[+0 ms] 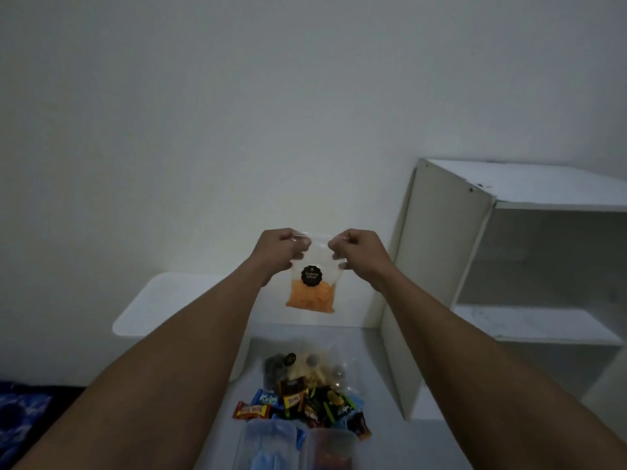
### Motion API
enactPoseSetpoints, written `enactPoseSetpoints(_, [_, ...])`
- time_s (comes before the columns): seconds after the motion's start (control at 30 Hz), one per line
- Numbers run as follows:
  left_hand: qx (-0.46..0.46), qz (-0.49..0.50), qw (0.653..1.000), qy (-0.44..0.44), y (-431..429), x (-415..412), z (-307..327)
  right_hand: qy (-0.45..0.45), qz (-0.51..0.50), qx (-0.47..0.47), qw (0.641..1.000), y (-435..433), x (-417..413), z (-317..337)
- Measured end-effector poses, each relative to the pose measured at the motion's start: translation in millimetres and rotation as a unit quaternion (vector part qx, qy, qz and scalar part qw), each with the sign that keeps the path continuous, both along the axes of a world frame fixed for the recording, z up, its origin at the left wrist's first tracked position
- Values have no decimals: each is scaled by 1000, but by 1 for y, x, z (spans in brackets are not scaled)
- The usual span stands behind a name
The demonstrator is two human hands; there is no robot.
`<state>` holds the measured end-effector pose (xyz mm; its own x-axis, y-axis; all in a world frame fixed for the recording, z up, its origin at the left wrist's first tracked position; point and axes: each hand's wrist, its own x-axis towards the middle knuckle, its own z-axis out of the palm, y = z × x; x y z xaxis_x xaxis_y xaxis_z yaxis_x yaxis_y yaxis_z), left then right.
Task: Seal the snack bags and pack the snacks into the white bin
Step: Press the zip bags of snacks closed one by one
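Hands raised before a plain white wall [237,96] grip a clear snack bag [314,266] by its top edge, the left hand [280,247] pinching the left corner and the right hand [358,251] pinching the right, both closed tight on the plastic strip between them. The bag hangs upright in the air, its lower part filled with orange chips [310,298] and a round black label [311,275] stuck on the front. Below it, on the white table [373,351], lies a pile of wrapped sweets [302,405] in red, blue, black and brown wrappers, with another clear bag of pale and dark snacks [305,364] just behind them. Two translucent containers [295,446] stand at the near edge of the pile. A white open shelf unit [509,266] stands to the right of the table. A dark blue patterned cloth [20,422] shows at the lower left. Whether the top of the held bag is sealed cannot be told.
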<state>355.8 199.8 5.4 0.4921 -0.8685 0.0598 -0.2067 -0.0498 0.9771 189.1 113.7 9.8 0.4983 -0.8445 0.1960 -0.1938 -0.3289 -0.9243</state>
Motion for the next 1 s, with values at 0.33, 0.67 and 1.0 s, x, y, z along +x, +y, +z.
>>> enactPoseSetpoints(0.33, [-60,14,997,-50,-2,1,41,-32,30,4,999,3,5,38])
enactPoseSetpoints(0.67, [-71,-18,997,-21,-3,2,58,-14,30,-66,997,-1,7,66])
enactPoseSetpoints(1.0, [-103,-17,993,47,-8,8,65,-46,2,-44,998,-7,-5,77])
